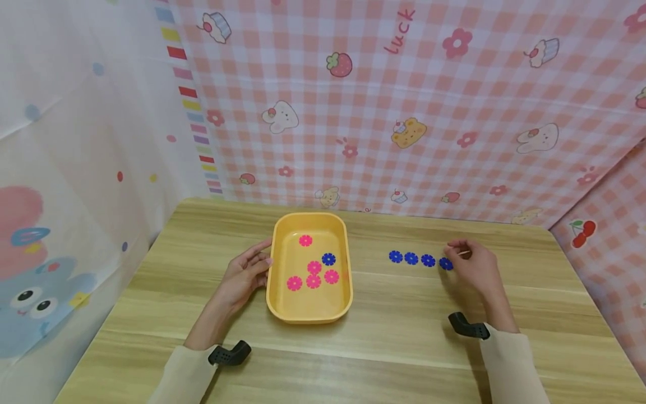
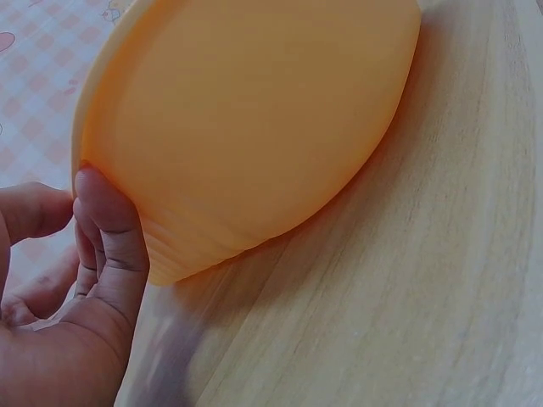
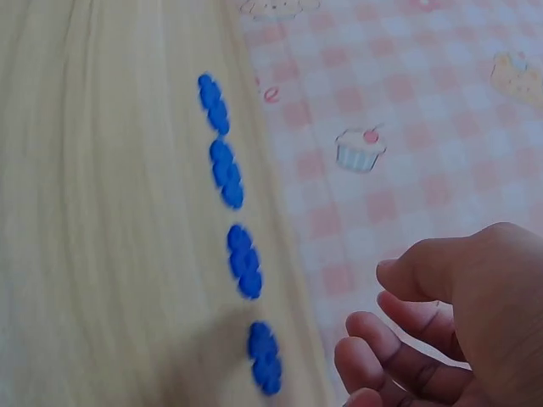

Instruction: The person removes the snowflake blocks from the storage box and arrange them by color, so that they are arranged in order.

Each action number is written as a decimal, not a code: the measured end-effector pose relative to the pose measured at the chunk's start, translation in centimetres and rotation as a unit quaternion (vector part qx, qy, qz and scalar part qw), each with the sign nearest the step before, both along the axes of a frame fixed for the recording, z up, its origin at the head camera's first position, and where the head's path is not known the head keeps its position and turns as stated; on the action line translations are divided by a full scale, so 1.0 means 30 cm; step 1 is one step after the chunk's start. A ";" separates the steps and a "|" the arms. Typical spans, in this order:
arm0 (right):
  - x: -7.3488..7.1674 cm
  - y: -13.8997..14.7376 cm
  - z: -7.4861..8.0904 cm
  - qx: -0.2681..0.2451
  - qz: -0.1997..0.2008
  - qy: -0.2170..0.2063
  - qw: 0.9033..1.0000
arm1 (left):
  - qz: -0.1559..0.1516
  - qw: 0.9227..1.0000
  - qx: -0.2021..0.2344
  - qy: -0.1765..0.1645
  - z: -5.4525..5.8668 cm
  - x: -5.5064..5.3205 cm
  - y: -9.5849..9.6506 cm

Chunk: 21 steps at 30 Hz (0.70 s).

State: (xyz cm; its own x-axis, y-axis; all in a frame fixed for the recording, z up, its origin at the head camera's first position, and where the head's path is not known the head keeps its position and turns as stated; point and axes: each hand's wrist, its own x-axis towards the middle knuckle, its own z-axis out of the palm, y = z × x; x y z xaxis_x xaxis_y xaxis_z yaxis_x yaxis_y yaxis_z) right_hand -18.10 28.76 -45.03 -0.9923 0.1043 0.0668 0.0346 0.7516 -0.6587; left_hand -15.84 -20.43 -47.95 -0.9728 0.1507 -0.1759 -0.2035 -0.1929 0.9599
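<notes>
A yellow tray (image 1: 275, 311) stands on the table with several pink snowflake discs (image 1: 313, 281) and a single blue snowflake disc (image 1: 328, 259) in it. My left hand (image 1: 242, 278) holds the tray's left side, thumb and fingertips right at the rim. In the left wrist view the outer wall of the tray (image 2: 254, 110) fills most of the picture. To the right of the tray, several blue snowflake discs (image 1: 411, 258) lie in a row. My right hand (image 1: 474, 266) hovers by the right end of that row, its fingers loosely bent and nothing visible between them.
The wooden table (image 1: 378, 348) reaches back to a pink checked cloth (image 1: 323, 140) hung behind it. A white patterned cloth (image 1: 91, 168) hangs at the left, and another checked cloth (image 1: 615, 247) at the right.
</notes>
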 end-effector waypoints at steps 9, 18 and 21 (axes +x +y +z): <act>0.002 -0.066 0.045 -0.016 0.041 0.022 0.999 | -0.001 1.000 0.000 -0.002 0.008 0.002 0.003; 0.003 -0.156 0.093 -0.018 0.094 0.017 0.995 | -0.002 1.000 0.000 0.002 0.007 0.001 0.004; -0.005 -0.190 0.104 -0.018 0.110 0.017 0.994 | -0.001 1.000 0.002 0.002 0.004 0.001 0.002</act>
State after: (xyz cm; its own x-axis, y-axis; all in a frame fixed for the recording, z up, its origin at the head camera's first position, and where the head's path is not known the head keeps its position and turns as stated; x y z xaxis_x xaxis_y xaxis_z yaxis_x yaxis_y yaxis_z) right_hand -18.24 23.05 -41.92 -0.9887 -0.1120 0.0999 -0.1500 0.7149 -0.6829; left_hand -15.80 -20.38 -47.82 -0.9731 0.1538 -0.1714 -0.2000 -0.1953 0.9601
